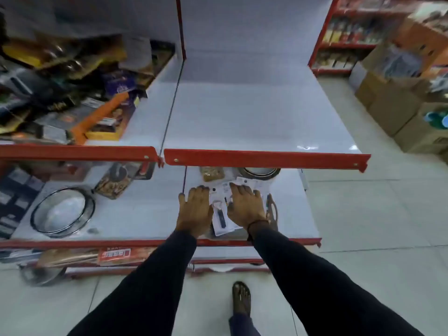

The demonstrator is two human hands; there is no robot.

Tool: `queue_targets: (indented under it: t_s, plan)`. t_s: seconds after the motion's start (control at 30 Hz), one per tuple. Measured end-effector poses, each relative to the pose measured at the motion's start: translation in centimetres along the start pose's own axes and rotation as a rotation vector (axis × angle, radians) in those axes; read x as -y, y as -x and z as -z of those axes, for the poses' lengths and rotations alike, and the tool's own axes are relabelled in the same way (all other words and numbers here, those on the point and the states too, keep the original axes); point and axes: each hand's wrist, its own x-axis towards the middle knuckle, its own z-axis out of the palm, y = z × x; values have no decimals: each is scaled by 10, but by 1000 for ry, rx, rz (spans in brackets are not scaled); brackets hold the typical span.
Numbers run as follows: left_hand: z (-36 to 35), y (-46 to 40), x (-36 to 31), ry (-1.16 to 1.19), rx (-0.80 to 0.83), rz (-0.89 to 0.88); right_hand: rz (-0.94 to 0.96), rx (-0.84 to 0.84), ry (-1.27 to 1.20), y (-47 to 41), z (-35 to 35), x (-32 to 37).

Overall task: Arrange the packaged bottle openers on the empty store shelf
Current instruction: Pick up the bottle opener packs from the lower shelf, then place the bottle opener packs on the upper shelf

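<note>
Several packaged bottle openers (pixel 221 215) on white cards lie in a loose pile on the lower white shelf (pixel 291 214). My left hand (pixel 195 209) rests flat on the pile's left side, fingers spread. On the pile's right side my right hand (pixel 246 206) lies palm down, covering some of the cards. One blue-handled opener shows between the two hands. Above the pile, the empty shelf (pixel 254 117) with a red front edge is bare. Whether either hand grips a package is hidden under the palms.
A round steel sieve (pixel 63 212) and a jar of snacks (pixel 114 184) sit on the lower shelf to the left. Boxed goods (pixel 104 120) crowd the upper left shelf. Cardboard cartons (pixel 400 103) stand on the floor at right. My sandalled foot (pixel 241 299) is on the tiles.
</note>
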Motion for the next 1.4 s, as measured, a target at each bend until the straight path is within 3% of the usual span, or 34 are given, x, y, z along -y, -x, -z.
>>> queue_targets:
  t_s: [0.07,0.2,0.43,0.57,0.67,0.73,0.93,1.07,1.2,1.4]
  plan:
    - [-11,-23,0,41,86,77,23,69,71,-26,-8,-6]
    - [-28,-58,-2,48,176,51,150,123,241,-62,-23,-19]
    - [-14,-63,-6,132,51,43,201,14,232,-61,-5,-22]
    - [11,-34,-9,364,64,-89,145,29,136,-28,14,-19]
    - [35,-2,-14,371,76,-196,126,56,82,7,36,-15]
    - [56,20,-20,303,-25,-247,145,18,13,32,58,-10]
    - [174,36,-14,199,-502,-362,279,-413,-125,67,160,9]
    - [259,-15,4,327,-657,-247,278,-525,-315,31,238,25]
    - [290,-88,20,278,-542,-112,216,-520,-277,-37,277,32]
    - [253,-156,24,307,-285,25,75,-347,-134,-116,262,25]
